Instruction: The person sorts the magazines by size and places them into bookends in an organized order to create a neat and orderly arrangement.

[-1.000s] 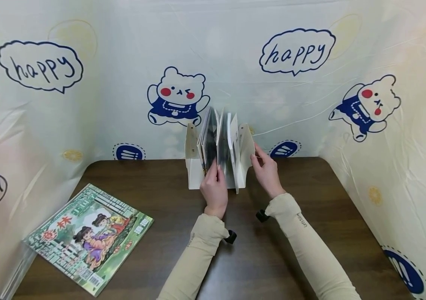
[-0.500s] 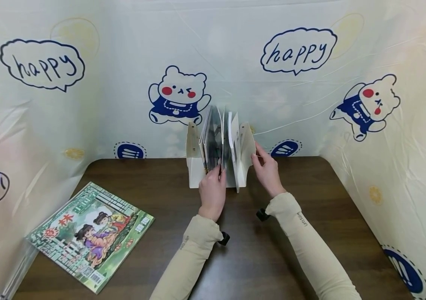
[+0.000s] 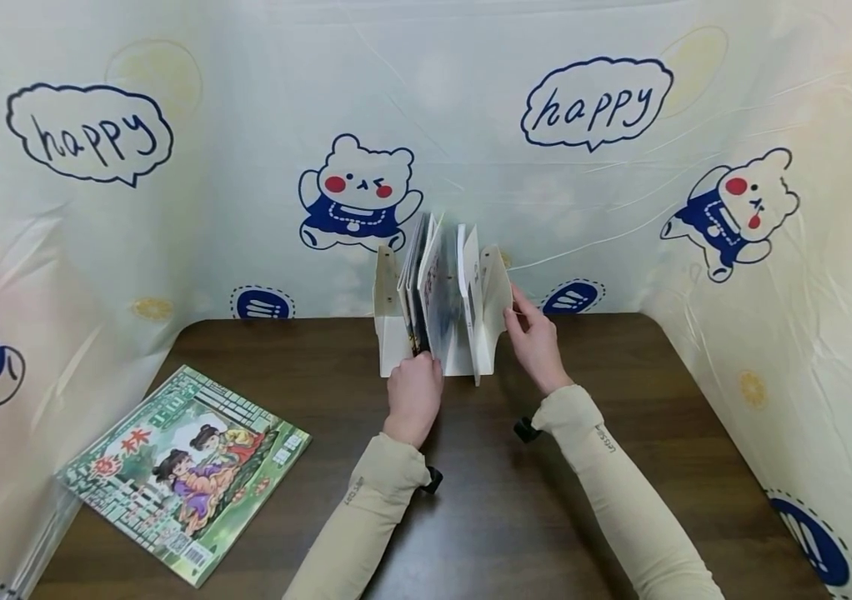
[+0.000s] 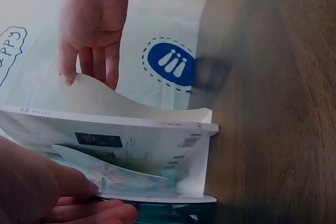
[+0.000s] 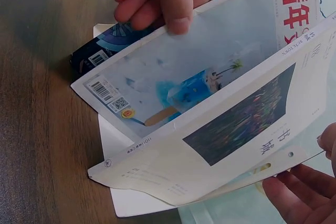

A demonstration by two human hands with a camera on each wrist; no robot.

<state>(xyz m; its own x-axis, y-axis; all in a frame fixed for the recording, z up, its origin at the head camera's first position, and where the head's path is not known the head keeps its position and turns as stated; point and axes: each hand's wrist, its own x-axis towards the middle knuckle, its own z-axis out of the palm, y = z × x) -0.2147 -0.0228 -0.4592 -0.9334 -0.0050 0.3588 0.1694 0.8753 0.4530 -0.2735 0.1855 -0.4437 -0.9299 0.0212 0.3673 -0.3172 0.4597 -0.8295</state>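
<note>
A white magazine rack (image 3: 393, 354) stands at the back of the table, with several magazines upright in it. My left hand (image 3: 414, 400) is at their front edges. It pinches a pale magazine with an ice-pop cover (image 5: 247, 40), thumb on the cover and fingers behind it. My right hand (image 3: 534, 346) grips the rack's right side panel (image 3: 498, 292), thumb and fingers on its edge. Against that panel leans a white magazine with a dark picture (image 5: 247, 119). A gap separates it from the pale one. Darker magazines (image 5: 113, 45) stand behind the pale one, partly hidden.
A green magazine (image 3: 186, 475) with two cartoon figures lies flat on the dark wooden table (image 3: 486, 533), at left. Behind the rack hangs a printed curtain (image 3: 246, 167), which also borders the table's sides.
My left hand has moved left and slightly towards me. The pale magazine has swung left with it, widening the gap to the right-hand magazine. My right hand stays on the rack's panel.
</note>
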